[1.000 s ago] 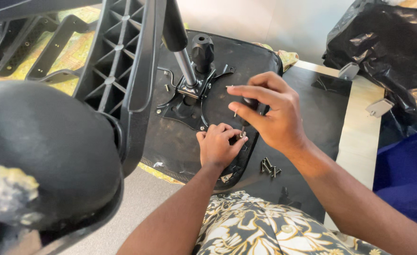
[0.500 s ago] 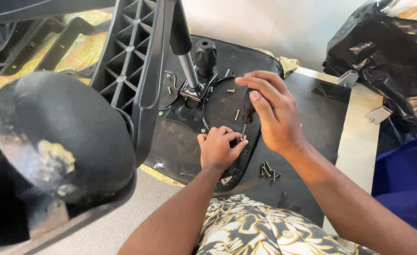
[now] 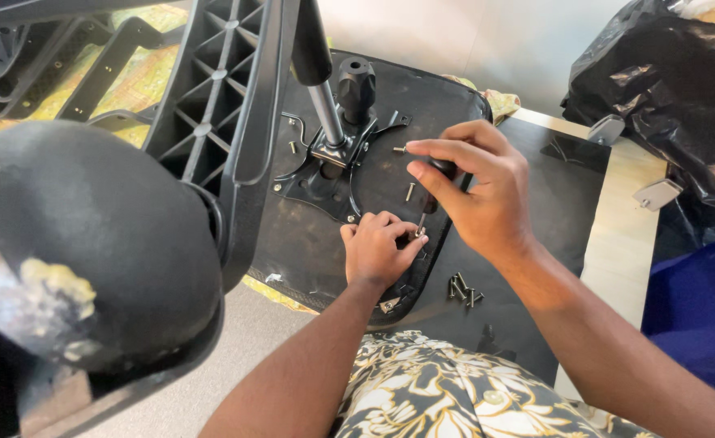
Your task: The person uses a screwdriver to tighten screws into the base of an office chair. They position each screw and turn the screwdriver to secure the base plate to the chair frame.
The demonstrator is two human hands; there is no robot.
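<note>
An upturned black chair seat (image 3: 309, 243) lies in front of me with its metal mechanism plate (image 3: 325, 174) and gas-lift column (image 3: 321, 89) sticking up. My right hand (image 3: 475, 195) grips the black handle of a screwdriver (image 3: 432, 195) held upright, its tip down at the seat's near edge. My left hand (image 3: 378, 247) is curled around the tip, fingers pinching a small screw there. Two loose screws (image 3: 408, 191) lie on the seat under my right hand.
A small heap of screws (image 3: 461, 289) lies on the black sheet (image 3: 536, 243) right of the seat. A chair base leg with a worn caster (image 3: 90, 243) looms at the left. Black plastic-wrapped parts (image 3: 665, 89) sit at far right, blue fabric (image 3: 698, 316) below them.
The view has shifted slightly, so the caster sits lower and further left. My right hand has stayed on the screwdriver handle, my left hand at its tip; both barely moved.
</note>
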